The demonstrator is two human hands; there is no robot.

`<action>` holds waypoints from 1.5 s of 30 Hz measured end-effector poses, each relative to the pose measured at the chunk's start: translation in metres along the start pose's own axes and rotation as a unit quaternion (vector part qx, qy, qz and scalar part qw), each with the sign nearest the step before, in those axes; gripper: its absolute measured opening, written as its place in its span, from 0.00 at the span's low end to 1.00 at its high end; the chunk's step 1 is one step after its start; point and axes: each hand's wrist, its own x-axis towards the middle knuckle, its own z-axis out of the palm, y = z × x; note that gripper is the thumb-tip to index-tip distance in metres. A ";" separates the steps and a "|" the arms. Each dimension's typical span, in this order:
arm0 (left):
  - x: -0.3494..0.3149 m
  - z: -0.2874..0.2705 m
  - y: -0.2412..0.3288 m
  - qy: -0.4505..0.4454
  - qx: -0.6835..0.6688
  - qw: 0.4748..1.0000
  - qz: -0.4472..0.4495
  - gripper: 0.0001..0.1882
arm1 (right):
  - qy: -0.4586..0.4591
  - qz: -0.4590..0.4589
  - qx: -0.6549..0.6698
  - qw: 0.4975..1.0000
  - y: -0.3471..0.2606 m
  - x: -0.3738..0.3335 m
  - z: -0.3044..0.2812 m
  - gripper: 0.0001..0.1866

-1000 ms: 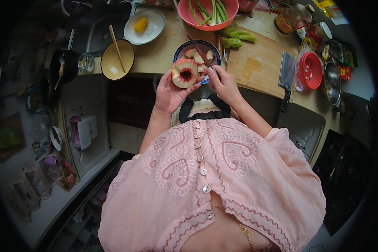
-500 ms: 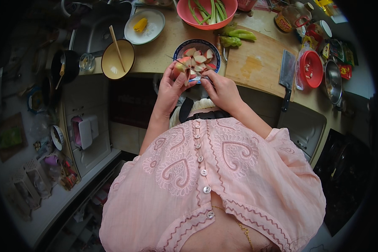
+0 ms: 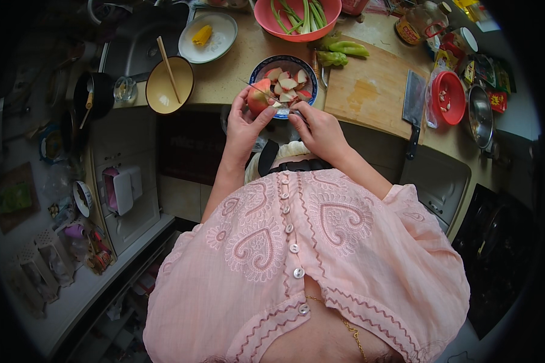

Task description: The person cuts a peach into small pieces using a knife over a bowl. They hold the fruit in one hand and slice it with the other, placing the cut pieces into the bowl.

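Observation:
My left hand point(image 3: 244, 126) is curled round a red-and-yellow fruit point(image 3: 260, 97) that looks like a peach, at the left rim of a blue-patterned bowl point(image 3: 274, 62). In the bowl lie several cut fruit chunks point(image 3: 289, 85) with pale flesh and red skin. My right hand point(image 3: 318, 128) is closed round the handle of a small knife point(image 3: 268, 94), most of the handle hidden by the fingers. Its thin blade crosses the fruit, pointing up and left. Beside my left thumb, a small pale piece point(image 3: 277, 104) shows near the blade.
To the right are a wooden cutting board point(image 3: 363, 91), a cleaver point(image 3: 414, 100) and a red basket point(image 3: 449, 100). Green peppers point(image 3: 345, 51) and a pink basin point(image 3: 297, 37) sit beyond. A yellow bowl point(image 3: 163, 100) with chopsticks and a white plate point(image 3: 221, 51) stand left.
The fruit has turned in my left hand, so more red skin faces up. The slice that hung below the blade no longer shows there. My right hand has barely moved.

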 end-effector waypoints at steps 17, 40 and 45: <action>-0.004 0.002 0.005 0.052 0.015 0.998 -0.031 0.39 | -0.005 -0.011 -0.035 0.999 -0.004 -0.003 -0.003 0.08; -0.007 0.004 0.016 0.117 0.326 0.937 0.052 0.28 | 0.022 -0.077 -0.143 0.986 -0.008 0.004 -0.006 0.09; -0.007 0.003 0.015 0.113 0.311 0.942 0.050 0.27 | 0.030 -0.084 -0.132 0.987 -0.009 0.005 -0.005 0.09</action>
